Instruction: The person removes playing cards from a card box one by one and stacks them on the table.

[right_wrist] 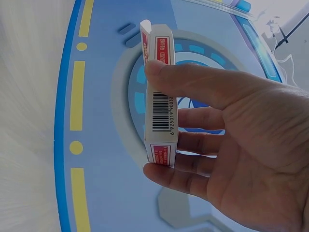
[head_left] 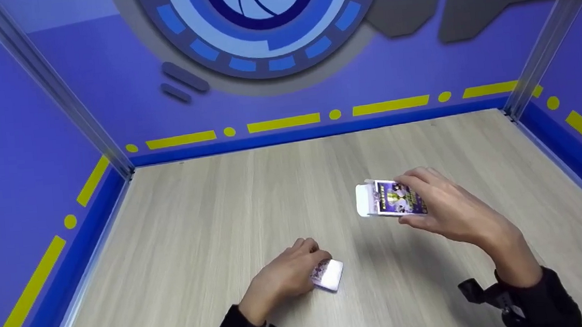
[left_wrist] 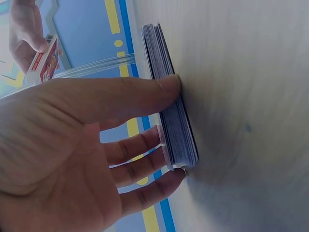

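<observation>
Head view: I have the card deck pinched in the left hand, low at the table (whether lifted, I can't tell), and a slackened grip could fan it; it looks thick, pale and glossy on top. Apart, the right hand holds a printed box, flap open, raised.

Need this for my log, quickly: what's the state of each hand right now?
Left hand: holding the deck of cards between thumb and fingers.
Right hand: holding the card box, end flap open.
</observation>
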Motion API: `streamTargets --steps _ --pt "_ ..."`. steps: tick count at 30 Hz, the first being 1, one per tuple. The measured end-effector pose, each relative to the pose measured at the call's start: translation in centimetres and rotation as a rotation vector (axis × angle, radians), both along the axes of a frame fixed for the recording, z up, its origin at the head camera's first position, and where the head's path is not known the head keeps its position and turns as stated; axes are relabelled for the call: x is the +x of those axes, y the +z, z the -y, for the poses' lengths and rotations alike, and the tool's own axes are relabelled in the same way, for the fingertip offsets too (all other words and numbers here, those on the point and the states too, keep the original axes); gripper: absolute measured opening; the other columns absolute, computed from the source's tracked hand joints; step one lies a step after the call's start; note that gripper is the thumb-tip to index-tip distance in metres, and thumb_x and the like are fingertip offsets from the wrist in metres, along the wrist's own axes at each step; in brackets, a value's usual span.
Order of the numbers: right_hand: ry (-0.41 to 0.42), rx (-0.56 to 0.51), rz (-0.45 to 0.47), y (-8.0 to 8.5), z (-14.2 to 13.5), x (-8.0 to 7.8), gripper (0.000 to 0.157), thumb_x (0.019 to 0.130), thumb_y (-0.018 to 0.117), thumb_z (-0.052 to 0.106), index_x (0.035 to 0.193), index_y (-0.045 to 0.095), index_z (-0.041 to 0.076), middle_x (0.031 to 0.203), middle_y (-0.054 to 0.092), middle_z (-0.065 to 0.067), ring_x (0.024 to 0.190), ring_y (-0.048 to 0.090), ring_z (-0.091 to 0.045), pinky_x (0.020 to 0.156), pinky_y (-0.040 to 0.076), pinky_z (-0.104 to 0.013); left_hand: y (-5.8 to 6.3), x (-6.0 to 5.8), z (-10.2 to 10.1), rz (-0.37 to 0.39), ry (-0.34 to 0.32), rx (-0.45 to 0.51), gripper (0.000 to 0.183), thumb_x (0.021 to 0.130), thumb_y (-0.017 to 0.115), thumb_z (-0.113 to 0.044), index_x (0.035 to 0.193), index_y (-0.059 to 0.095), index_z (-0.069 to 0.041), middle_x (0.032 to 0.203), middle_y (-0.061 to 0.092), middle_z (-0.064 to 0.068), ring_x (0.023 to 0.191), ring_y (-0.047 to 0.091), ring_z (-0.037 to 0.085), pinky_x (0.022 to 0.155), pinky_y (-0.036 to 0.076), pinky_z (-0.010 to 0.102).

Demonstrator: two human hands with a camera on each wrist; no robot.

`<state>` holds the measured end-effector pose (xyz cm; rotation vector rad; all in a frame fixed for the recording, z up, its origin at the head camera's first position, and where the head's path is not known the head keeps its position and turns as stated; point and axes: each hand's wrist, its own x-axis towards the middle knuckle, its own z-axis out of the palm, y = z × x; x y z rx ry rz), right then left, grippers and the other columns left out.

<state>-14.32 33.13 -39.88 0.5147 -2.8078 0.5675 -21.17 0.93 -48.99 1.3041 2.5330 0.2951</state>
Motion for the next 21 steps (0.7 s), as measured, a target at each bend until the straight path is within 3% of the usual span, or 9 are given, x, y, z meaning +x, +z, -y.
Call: streamTargets --steps 5,10,13,18,21 --pt "-0.002 0.004 0.004 0.0 -0.1 -0.1 0.066 0.083 0.088 0.020 0.139 0.058 0.004 0.131 0.058 -0.011 0.107 0.057 -0.022 0.083 0.053 -0.041 -0.1 -0.1 0.0 0.019 0.008 -0.010 0.063 0.077 0.078 0.001 0.136 0.065 -0.019 0.122 0.056 -0.001 0.110 0.050 0.015 0.095 0.048 0.031" --pt "-0.011 0.004 -0.001 0.0 -0.1 0.0 0.066 0.083 0.089 0.019 0.139 0.058 0.004 0.131 0.059 -0.011 0.108 0.056 -0.023 0.082 0.053 -0.042 0.9 -0.5 0.1 0.072 0.060 0.043 0.081 0.079 0.088 -0.024 0.151 0.052 -0.018 0.144 0.052 0.005 0.133 0.047 0.021 0.112 0.042 0.043" --pt "-0.012 0.004 -0.005 0.0 0.0 0.0 0.066 0.082 0.089 0.019 0.139 0.058 0.004 0.131 0.058 -0.011 0.110 0.056 -0.024 0.084 0.053 -0.043 2.4 -0.5 -0.2 0.046 0.135 0.237 0.066 0.089 0.082 -0.029 0.147 0.056 -0.014 0.145 0.055 0.006 0.136 0.049 0.022 0.112 0.042 0.044" --pt "-0.023 0.016 -0.027 0.1 0.4 -0.1 0.067 0.080 0.091 0.019 0.137 0.059 0.002 0.129 0.058 -0.012 0.111 0.056 -0.025 0.085 0.053 -0.044 5.0 0.4 -1.7 -0.013 0.193 0.711 0.021 0.097 0.072 -0.012 0.118 0.071 -0.009 0.115 0.070 0.001 0.108 0.065 0.015 0.089 0.056 0.031" --pt "-0.025 0.030 -0.048 -0.1 0.8 0.0 0.069 0.077 0.093 0.019 0.135 0.059 0.002 0.128 0.059 -0.012 0.110 0.056 -0.025 0.085 0.054 -0.044 5.7 1.1 -2.9 -0.018 0.193 0.888 0.009 0.098 0.070 -0.009 0.107 0.072 -0.007 0.103 0.071 0.000 0.095 0.066 0.011 0.079 0.057 0.026"
